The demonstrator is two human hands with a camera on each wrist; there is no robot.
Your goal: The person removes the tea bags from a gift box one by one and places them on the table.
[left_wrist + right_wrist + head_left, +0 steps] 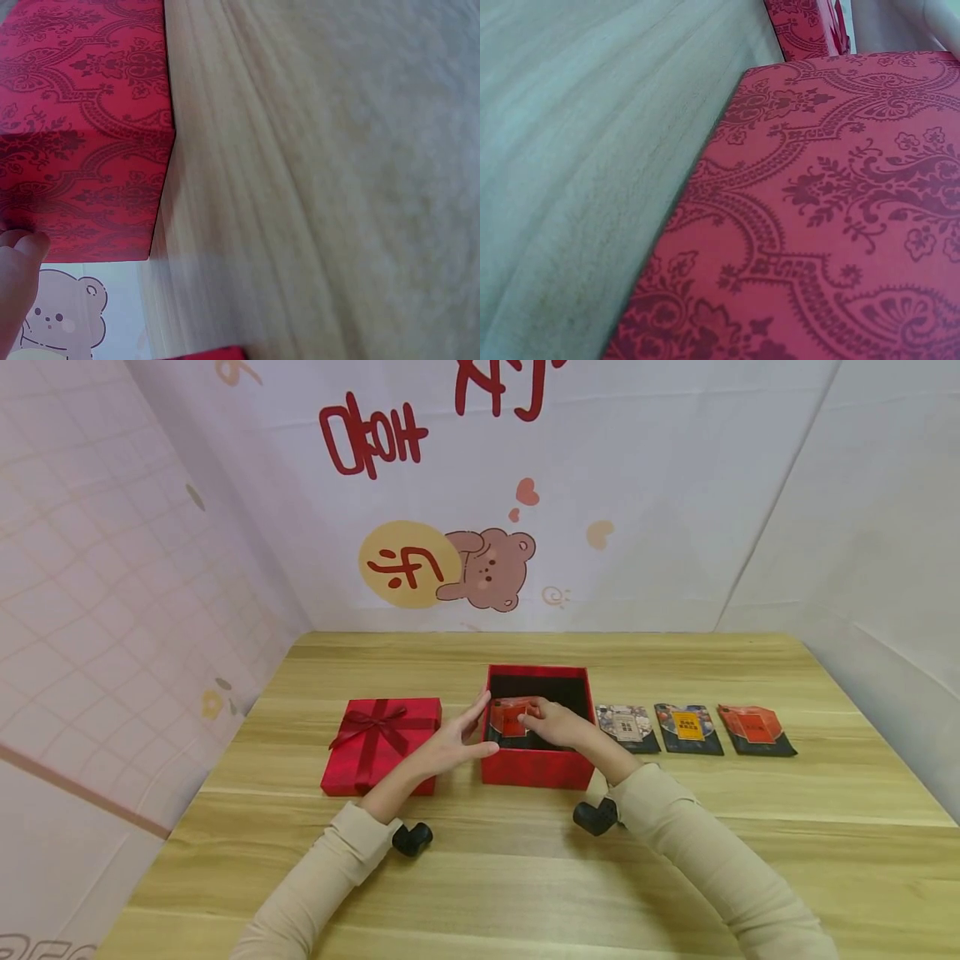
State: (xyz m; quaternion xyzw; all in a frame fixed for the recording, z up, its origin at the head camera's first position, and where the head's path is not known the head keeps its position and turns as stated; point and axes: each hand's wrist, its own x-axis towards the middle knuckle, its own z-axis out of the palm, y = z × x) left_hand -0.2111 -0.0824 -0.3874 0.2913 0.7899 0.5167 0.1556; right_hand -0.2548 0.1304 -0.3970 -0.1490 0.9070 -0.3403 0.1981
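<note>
Head view alone — packet (510,723) pinched by right hand (557,724), left hand (452,747) spread against box (536,770)

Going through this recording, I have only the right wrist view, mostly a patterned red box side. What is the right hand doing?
Observer: In the head view, the right hand pinches a red packet in the box.
Operator: Anything lying to the right of the box?
Observer: Yes, three other packets in a row.
Operator: What colour is the inside?
Observer: The part of the box's interior that shows is black.
</note>
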